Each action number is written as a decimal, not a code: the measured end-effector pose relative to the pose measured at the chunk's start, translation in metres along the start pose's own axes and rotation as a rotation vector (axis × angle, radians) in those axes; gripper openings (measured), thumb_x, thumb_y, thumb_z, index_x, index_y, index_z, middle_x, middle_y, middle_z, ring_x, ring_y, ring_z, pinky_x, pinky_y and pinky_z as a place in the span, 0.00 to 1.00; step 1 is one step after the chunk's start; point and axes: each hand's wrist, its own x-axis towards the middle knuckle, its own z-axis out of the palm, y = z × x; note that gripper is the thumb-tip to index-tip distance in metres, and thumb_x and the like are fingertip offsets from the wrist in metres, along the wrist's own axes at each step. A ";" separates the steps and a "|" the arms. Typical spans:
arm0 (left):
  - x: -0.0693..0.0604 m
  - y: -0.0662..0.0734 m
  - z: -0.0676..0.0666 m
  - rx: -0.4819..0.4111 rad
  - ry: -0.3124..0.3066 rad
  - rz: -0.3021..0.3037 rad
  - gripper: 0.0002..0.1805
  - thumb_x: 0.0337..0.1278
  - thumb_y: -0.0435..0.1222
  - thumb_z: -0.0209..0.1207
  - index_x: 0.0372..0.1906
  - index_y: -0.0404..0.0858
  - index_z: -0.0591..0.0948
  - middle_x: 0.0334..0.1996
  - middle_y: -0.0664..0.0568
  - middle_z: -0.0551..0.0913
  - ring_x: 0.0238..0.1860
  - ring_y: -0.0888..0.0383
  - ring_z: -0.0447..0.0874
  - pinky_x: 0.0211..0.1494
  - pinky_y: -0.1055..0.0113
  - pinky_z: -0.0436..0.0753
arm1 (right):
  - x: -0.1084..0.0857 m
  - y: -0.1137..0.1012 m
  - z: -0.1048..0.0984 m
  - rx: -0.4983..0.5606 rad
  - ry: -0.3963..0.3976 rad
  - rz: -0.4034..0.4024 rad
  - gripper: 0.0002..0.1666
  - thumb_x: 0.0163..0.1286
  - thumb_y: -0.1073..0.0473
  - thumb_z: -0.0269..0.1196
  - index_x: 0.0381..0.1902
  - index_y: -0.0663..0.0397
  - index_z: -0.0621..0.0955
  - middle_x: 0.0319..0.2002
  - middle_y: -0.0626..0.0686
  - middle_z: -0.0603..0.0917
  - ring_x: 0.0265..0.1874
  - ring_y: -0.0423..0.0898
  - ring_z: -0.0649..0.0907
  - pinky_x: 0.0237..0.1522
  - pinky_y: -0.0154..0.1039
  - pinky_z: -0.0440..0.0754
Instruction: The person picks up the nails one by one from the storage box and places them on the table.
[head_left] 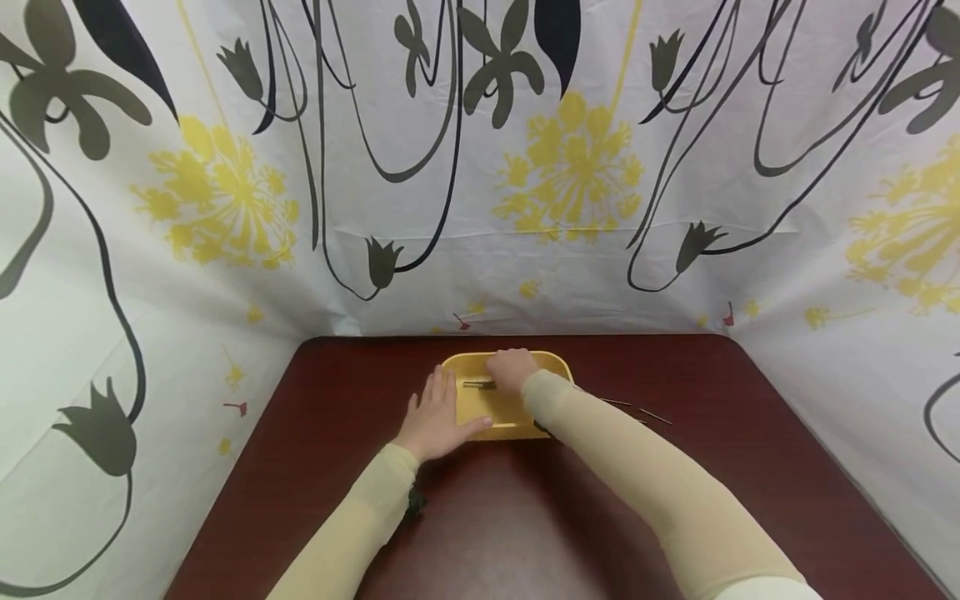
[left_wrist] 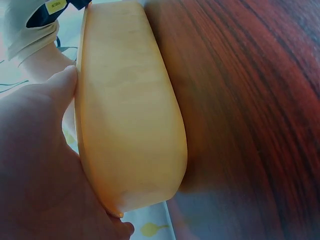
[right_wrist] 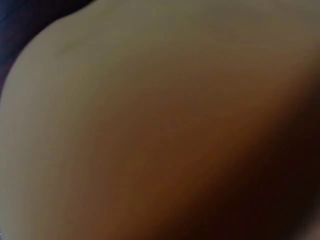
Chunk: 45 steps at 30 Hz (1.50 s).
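A yellow rectangular tray (head_left: 498, 432) stands on the table. My left hand (head_left: 435, 421) rests against its left end, fingers straight and thumb along the near rim; the left wrist view shows this hand beside the tray's outer wall (left_wrist: 125, 100). Inside the tray is my right hand (head_left: 512, 370), back upward and fingers bent down. Several thin dark metal rods (head_left: 478, 385) lie at the tray's far left and run up to that hand. Its fingertips are hidden, so I cannot tell whether they pinch a rod. The right wrist view is filled by a blurred yellowish surface.
Several thin rods (head_left: 655, 415) lie loose on the dark red-brown table (head_left: 720, 467), just right of the tray, partly behind the right forearm. A flower-patterned white cloth (head_left: 450, 208) hangs behind the table and along both sides.
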 end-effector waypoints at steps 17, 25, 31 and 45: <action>-0.008 0.005 -0.004 -0.027 0.011 0.019 0.63 0.57 0.74 0.51 0.81 0.35 0.44 0.80 0.39 0.37 0.79 0.42 0.39 0.73 0.37 0.51 | -0.002 0.001 0.019 0.063 0.051 0.005 0.14 0.66 0.47 0.70 0.25 0.44 0.79 0.22 0.43 0.79 0.22 0.40 0.79 0.27 0.42 0.81; -0.007 0.006 -0.004 -0.015 0.010 0.008 0.63 0.56 0.75 0.50 0.81 0.36 0.43 0.81 0.41 0.36 0.80 0.43 0.38 0.74 0.38 0.51 | -0.005 0.001 0.008 0.093 0.071 0.031 0.12 0.61 0.52 0.71 0.23 0.44 0.79 0.22 0.44 0.79 0.20 0.42 0.79 0.26 0.44 0.82; -0.006 0.006 -0.006 -0.004 0.041 0.022 0.63 0.56 0.74 0.51 0.80 0.33 0.47 0.80 0.38 0.40 0.79 0.41 0.42 0.73 0.37 0.53 | -0.005 0.000 -0.004 0.104 0.064 0.041 0.12 0.64 0.54 0.69 0.22 0.44 0.79 0.21 0.43 0.79 0.19 0.42 0.78 0.27 0.45 0.82; -0.005 0.004 -0.006 -0.014 0.012 0.012 0.65 0.54 0.75 0.50 0.81 0.34 0.44 0.81 0.40 0.36 0.79 0.42 0.40 0.74 0.38 0.51 | -0.013 0.005 -0.011 0.104 0.144 0.024 0.25 0.60 0.58 0.67 0.13 0.42 0.64 0.11 0.41 0.60 0.12 0.39 0.64 0.18 0.39 0.70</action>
